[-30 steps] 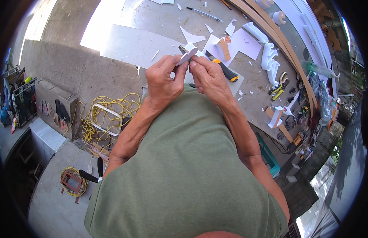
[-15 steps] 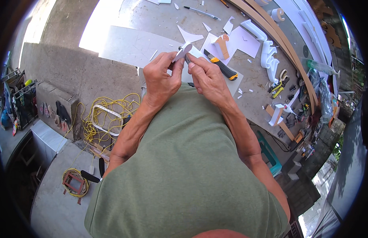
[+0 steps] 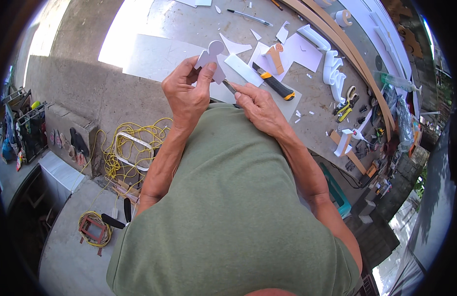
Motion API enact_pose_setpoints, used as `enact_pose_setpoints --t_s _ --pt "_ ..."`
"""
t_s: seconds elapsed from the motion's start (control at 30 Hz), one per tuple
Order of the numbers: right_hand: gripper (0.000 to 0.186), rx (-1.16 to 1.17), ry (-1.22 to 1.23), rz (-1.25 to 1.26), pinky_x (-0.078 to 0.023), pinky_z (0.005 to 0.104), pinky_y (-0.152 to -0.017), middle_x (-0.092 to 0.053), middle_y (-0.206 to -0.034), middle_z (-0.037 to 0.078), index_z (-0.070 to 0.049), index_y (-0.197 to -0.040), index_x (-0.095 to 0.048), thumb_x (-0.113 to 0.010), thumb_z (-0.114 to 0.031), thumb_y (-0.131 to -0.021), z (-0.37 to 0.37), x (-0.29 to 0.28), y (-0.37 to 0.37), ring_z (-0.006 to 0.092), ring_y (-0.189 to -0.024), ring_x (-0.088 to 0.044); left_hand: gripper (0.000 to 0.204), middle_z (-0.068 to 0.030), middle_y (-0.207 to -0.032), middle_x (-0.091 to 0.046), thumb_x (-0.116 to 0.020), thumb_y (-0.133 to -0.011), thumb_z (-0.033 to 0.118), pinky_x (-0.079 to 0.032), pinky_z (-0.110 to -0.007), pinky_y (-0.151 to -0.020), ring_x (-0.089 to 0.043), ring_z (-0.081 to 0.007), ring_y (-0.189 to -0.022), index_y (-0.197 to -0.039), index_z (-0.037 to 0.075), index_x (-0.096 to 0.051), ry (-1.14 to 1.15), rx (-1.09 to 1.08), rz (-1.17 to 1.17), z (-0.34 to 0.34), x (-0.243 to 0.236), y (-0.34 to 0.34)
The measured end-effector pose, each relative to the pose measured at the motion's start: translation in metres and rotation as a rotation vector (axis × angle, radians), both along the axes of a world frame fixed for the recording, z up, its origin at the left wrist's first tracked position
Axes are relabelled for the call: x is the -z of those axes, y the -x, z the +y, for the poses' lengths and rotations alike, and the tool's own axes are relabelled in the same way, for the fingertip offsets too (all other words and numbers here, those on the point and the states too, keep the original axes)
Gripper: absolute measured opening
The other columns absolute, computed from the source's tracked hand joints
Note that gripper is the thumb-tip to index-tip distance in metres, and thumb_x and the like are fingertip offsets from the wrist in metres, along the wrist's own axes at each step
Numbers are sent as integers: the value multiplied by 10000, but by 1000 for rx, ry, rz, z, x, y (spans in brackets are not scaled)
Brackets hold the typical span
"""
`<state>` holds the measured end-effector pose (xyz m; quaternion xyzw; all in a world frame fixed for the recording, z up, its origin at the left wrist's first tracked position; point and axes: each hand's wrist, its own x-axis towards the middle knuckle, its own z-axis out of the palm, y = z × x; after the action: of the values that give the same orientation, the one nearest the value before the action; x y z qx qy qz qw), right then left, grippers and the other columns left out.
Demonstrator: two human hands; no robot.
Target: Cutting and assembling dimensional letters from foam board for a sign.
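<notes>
Thumb and fingers of the left hand pinch a white cutout, thumb flat on its near face, the other fingers behind it; its rounded end points up and away, above the near edge of the table. Fingers of the right hand are closed around a thin dark tool, its tip just beside the cutout's lower corner; whether they touch, I cannot tell. Beyond that hand, a knife lies beside a white strip.
</notes>
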<state>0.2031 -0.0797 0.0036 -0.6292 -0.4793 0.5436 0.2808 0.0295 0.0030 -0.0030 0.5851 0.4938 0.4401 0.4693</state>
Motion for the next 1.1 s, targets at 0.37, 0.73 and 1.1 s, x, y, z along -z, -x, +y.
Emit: enact_pose_setpoints --t_s 0.37,0.73,1.1 --pt "441 89 -261 -106 -466 362 -732 -542 -873 126 6 -1440 -561 -554 -207 -1054 28 -15 12 224 -766 -553 246 -132 -935 -745 -751 -953 101 -659 -323 -715 -734 -173 -808 -1115 -73 -691 245 43 -324 9 -4 2" --pt "432 121 -303 -125 -483 365 -718 -533 -909 138 9 -1454 -546 -549 -142 -1049 28 -13 16 230 -776 -573 240 -126 -943 -739 -800 -875 3 -661 -330 -750 -727 -161 -836 -1064 -54 -663 319 68 -454 8 9 -3" --pt "435 149 -395 -179 -473 363 -724 -506 -899 122 20 -1454 -543 -559 -106 -1038 32 -21 8 232 -792 -550 246 -133 -944 -734 -793 -884 7 -667 -342 -726 -731 -169 -824 -1073 -51 -647 346 -1 -574 17 9 -2"
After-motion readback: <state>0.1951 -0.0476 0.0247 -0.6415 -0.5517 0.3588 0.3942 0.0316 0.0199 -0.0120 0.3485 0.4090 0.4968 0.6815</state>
